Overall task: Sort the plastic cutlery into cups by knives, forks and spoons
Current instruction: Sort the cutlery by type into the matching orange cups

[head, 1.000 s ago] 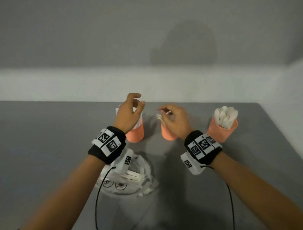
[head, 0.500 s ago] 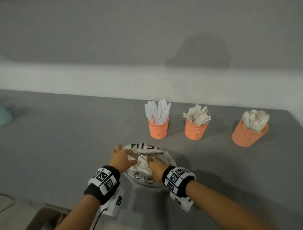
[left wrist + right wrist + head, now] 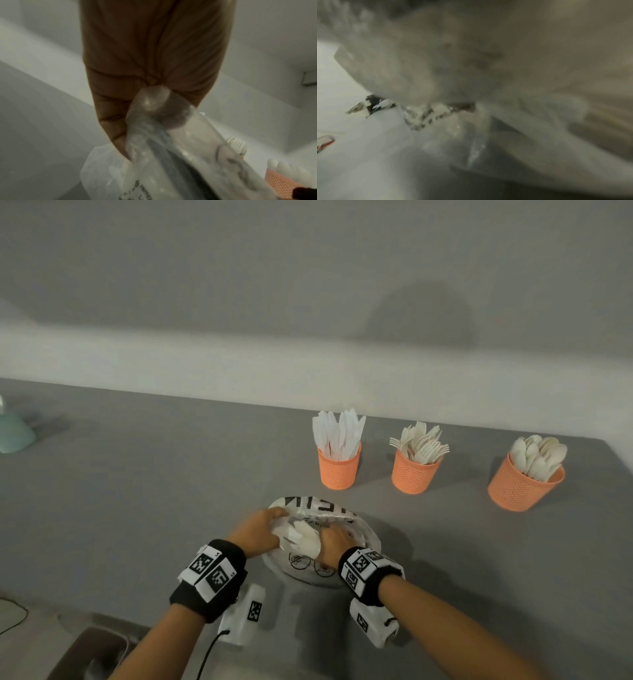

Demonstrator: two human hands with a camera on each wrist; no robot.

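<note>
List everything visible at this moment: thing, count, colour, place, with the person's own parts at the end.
cups: three, orange mesh, in a row at the table's far right
knives: a bunch, white, upright in the leftmost cup
forks: a bunch, white, in the middle cup
spoons: a bunch, white, in the rightmost cup
plastic bag: one, clear with black print, on the table before the cups, white cutlery inside
table: one, grey
rounded object: one, pale teal, far left edge, cut off
wristbands: two, black with white marker tags
left hand: grip on the bag's left side
right hand: at the bag's opening; grip unclear, wrist view blurred
</note>
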